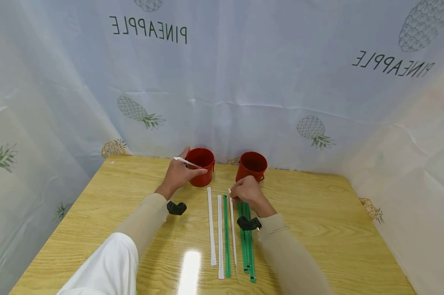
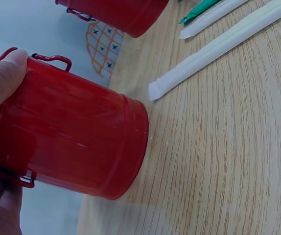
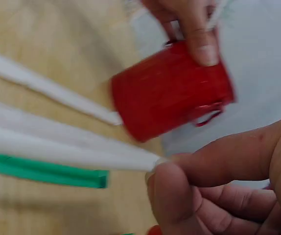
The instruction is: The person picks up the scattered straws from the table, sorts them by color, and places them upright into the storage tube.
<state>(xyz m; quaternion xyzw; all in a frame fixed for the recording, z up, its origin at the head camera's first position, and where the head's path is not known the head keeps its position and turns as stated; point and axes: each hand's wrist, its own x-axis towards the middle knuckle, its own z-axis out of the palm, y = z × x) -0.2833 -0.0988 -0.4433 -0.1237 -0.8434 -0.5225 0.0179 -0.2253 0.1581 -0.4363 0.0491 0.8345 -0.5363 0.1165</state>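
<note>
My left hand (image 1: 178, 173) grips the small red metal bucket (image 1: 201, 179) on the left, its thumb over the near side of the rim. One white paper-wrapped straw (image 1: 185, 161) slants out over that bucket's rim beside the hand. Between thumb and forefinger, my right hand (image 1: 248, 190) pinches the end of another white paper-wrapped straw (image 3: 77, 139), which stretches back toward me. Just beyond the right hand stands a second red bucket (image 1: 248, 171), with small wire handles like the first.
Two white wrapped straws (image 1: 211, 229) and a green wrapped straw (image 1: 227, 237) lie lengthwise between my arms. Several more green wrapped straws (image 1: 248, 250) lie partly under the right wrist. A pineapple-print curtain (image 1: 222, 82) hangs right behind the wooden table (image 1: 310, 221).
</note>
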